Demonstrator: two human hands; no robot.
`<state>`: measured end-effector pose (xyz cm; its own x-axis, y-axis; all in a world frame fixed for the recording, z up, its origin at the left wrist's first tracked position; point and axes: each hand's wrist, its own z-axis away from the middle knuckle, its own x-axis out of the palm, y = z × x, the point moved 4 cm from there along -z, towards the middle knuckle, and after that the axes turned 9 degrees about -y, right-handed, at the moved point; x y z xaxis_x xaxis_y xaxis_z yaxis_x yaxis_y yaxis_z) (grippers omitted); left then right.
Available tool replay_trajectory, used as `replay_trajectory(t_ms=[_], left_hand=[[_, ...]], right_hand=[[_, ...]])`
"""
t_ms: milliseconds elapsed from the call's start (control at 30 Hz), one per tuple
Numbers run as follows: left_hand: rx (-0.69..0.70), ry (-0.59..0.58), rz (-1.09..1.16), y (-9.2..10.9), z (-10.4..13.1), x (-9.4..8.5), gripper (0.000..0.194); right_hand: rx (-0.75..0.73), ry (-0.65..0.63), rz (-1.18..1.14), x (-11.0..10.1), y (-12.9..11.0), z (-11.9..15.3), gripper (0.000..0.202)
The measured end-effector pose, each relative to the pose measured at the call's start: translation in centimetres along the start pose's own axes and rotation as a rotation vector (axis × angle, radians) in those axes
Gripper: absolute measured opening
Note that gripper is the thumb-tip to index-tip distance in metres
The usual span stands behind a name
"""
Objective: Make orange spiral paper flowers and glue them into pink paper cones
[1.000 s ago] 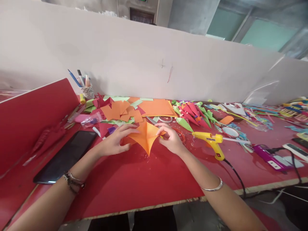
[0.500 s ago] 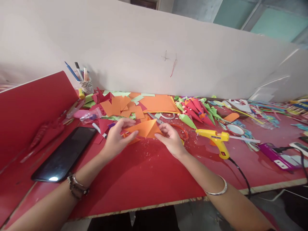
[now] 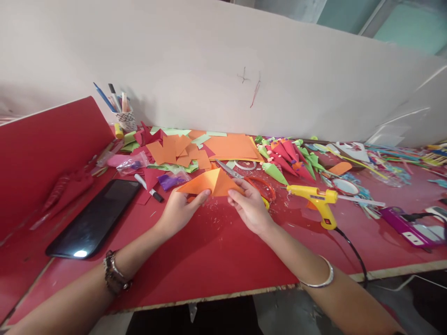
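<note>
Between my two hands is a piece of orange paper [image 3: 213,182] with a raised crease down its middle, held just above the red table. My left hand [image 3: 183,204] pinches its left part, the thumb on the near side. On the right part, my right hand [image 3: 249,204] grips with thumb and fingers. Just behind the paper lie scissors [image 3: 261,187] with orange handles, partly hidden by my right hand. Loose orange paper squares [image 3: 176,149] are heaped beyond my left hand.
A yellow glue gun [image 3: 316,200] with its cord lies right of my right hand, near a purple power strip [image 3: 412,228]. A black phone [image 3: 94,218] lies at left, a pen cup [image 3: 125,118] behind it. Small paper cones [image 3: 284,156] are piled at the back.
My left hand has shifted slightly right and its fingers have closed in under the orange paper. The paper's two sides now slope down from the crease. The view has tilted a little.
</note>
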<state>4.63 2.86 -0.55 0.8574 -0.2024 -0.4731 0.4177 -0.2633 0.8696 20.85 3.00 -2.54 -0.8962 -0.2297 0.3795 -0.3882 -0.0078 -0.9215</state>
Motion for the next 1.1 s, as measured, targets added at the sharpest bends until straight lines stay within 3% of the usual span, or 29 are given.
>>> replay_trajectory(t_ms=[167, 400, 633, 867, 1100], left_hand=[[0.028, 0.035, 0.025, 0.5, 0.1, 0.1, 0.030], [0.102, -0.076, 0.082, 0.7, 0.2, 1.0, 0.022], [0.031, -0.097, 0.112, 0.4, 0.2, 1.0, 0.026], [-0.018, 0.003, 0.037, -0.1, 0.0, 0.6, 0.037], [-0.022, -0.050, 0.053, -0.6, 0.0, 0.9, 0.032]], right_hand=[[0.048, -0.064, -0.062, 0.8, 0.6, 0.2, 0.022], [0.096, -0.134, 0.025, 0.6, 1.5, 0.3, 0.014], [0.057, -0.087, 0.111, 0.5, 0.9, 0.4, 0.017], [0.058, -0.081, 0.068, 0.6, 0.8, 0.5, 0.013], [0.045, -0.141, 0.148, 0.7, 0.6, 0.3, 0.012]])
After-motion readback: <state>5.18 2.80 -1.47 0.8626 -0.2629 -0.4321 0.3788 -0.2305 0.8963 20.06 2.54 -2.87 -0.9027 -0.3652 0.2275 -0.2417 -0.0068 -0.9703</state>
